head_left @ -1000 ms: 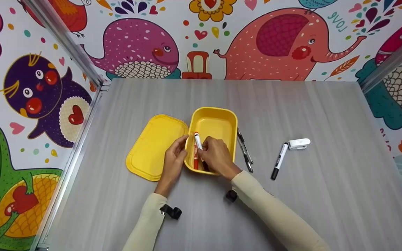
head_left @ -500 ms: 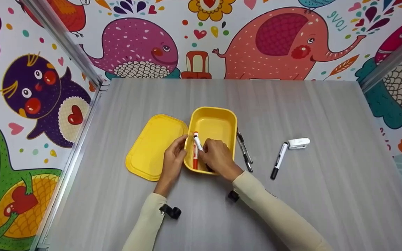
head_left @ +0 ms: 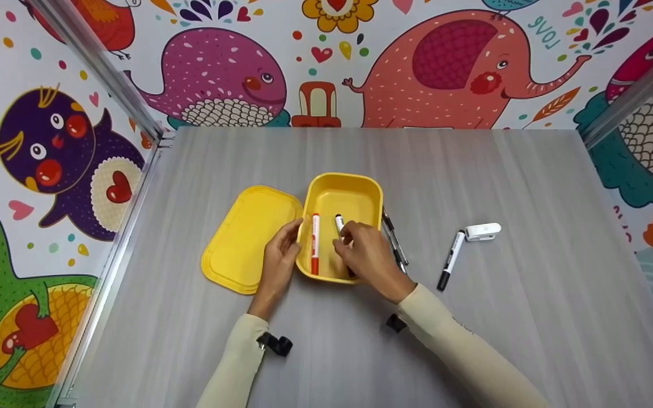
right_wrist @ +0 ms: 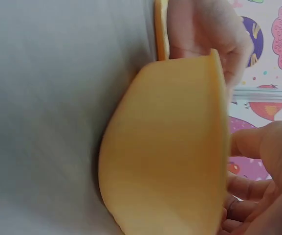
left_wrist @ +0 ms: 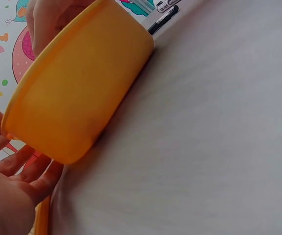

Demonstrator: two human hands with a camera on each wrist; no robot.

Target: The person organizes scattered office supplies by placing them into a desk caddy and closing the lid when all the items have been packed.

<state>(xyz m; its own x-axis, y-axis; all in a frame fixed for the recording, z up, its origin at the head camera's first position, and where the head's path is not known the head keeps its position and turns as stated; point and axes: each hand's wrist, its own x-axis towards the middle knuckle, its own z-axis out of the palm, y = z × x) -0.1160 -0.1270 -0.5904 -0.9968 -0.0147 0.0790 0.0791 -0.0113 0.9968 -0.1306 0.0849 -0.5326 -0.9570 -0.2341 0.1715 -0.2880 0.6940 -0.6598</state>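
The yellow plastic box (head_left: pixel 355 195) stands without its lid on the table. Its left side holds a red-capped white marker (head_left: pixel 315 243), lying lengthwise. To the right of that lies a black-capped marker (head_left: pixel 339 221), partly covered by my right hand (head_left: pixel 373 258). The right hand reaches over the near part of the box, thumb and forefinger spread apart; in the right wrist view its fingertips are partly hidden behind the box wall. My left hand (head_left: pixel 279 258) rests against the box's left wall, fingers relaxed along the outside, as the left wrist view shows.
A yellow lid (head_left: pixel 250 235) lies left of the box, beside the left hand. Along the box's right wall lie thin black pens (head_left: pixel 395 243). Farther right, another black-capped marker (head_left: pixel 451 260) touches a small white stapler-like object (head_left: pixel 483 231). Printed walls edge the table.
The black-capped marker has shifted right, away from the red-capped one it overlapped. My right hand has moved right, its thumb and forefinger now spread. The left hand stays at the box.
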